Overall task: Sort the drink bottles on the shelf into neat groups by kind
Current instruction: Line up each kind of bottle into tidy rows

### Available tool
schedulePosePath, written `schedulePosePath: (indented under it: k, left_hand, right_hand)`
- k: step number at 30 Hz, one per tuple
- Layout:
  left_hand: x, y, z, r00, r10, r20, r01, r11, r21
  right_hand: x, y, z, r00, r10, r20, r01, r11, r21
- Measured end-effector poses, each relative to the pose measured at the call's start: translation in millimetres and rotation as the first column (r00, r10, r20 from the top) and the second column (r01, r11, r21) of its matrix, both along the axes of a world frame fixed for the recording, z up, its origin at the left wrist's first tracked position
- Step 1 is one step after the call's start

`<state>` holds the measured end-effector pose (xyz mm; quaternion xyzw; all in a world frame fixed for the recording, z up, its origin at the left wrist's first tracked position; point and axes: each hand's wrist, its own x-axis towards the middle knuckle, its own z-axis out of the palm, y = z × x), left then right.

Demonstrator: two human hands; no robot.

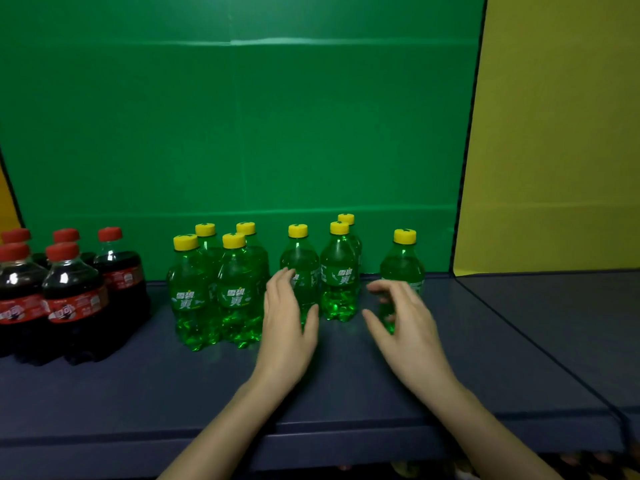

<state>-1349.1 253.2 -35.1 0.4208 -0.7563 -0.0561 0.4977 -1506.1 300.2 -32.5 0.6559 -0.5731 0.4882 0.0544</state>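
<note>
Several dark cola bottles (pixel 74 299) with red caps stand bunched at the shelf's left end. Several green lemon-lime bottles with yellow caps fill the middle: a tight cluster (pixel 235 292) on the left, then looser ones to the right. My left hand (pixel 287 317) is open, its fingers straight beside one green bottle (pixel 301 268), in front of its lower part. My right hand (pixel 405 317) is spread in front of the rightmost green bottle (pixel 403 265), thumb and fingers apart, holding nothing. Another green bottle (pixel 339 282) stands between my hands.
The dark blue shelf board (pixel 173 386) runs to a front edge near the bottom. A green back wall (pixel 242 133) and a yellow side panel (pixel 554 133) close it in. A second shelf section (pixel 554 323) lies to the right.
</note>
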Motion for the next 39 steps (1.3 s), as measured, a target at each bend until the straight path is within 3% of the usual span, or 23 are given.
schedulePosePath:
  k: [2, 3, 5, 9, 14, 16, 18, 20, 28, 33, 39]
  left_hand:
    - [-6, 8, 7, 0.997, -0.072, 0.020, 0.073, 0.993, -0.094]
    - [-11, 8, 15, 0.994, -0.100, 0.032, 0.103, 0.988, -0.116]
    - [-22, 0, 36, 0.993, -0.113, 0.031, 0.116, 0.980, -0.161]
    - [-45, -32, 86, 0.998, -0.048, 0.036, 0.053, 0.986, -0.160]
    - [-62, -92, 135, 0.946, 0.132, 0.295, -0.171, 0.979, 0.108]
    - [-69, -111, 149, 0.877, 0.029, 0.479, -0.196, 0.932, 0.303]
    - [-78, -126, 156, 0.842, -0.172, 0.511, -0.136, 0.850, 0.510]
    - [-85, -137, 159, 0.816, -0.242, 0.525, -0.137, 0.801, 0.583]
    - [-100, -145, 160, 0.713, -0.189, 0.676, -0.148, 0.901, 0.408]
    - [-118, -129, 175, 0.778, -0.109, 0.619, -0.053, 0.970, 0.238]
    - [-106, -76, 192, 0.909, -0.134, 0.394, 0.107, 0.990, 0.090]
  right_hand:
    - [-13, 7, 1, 0.979, -0.201, -0.013, 0.195, 0.962, -0.193]
    - [-19, 5, 2, 0.963, -0.268, 0.037, 0.269, 0.940, -0.211]
    - [-29, -6, 3, 0.954, -0.267, 0.135, 0.278, 0.958, -0.068]
    - [-51, -31, 4, 0.959, -0.174, 0.224, 0.103, 0.949, 0.298]
    - [-73, -42, 4, 0.949, -0.129, 0.289, 0.030, 0.946, 0.323]
    - [-77, -44, 1, 0.936, -0.114, 0.332, 0.006, 0.951, 0.308]
    - [-80, -47, -2, 0.935, -0.117, 0.334, 0.012, 0.953, 0.302]
    - [-82, -49, -3, 0.938, -0.119, 0.325, 0.019, 0.955, 0.296]
    - [-88, -55, -5, 0.939, -0.145, 0.312, 0.049, 0.953, 0.297]
    - [-97, -53, -4, 0.896, -0.238, 0.375, 0.131, 0.948, 0.289]
    - [-104, -44, -2, 0.856, -0.222, 0.466, 0.121, 0.964, 0.236]
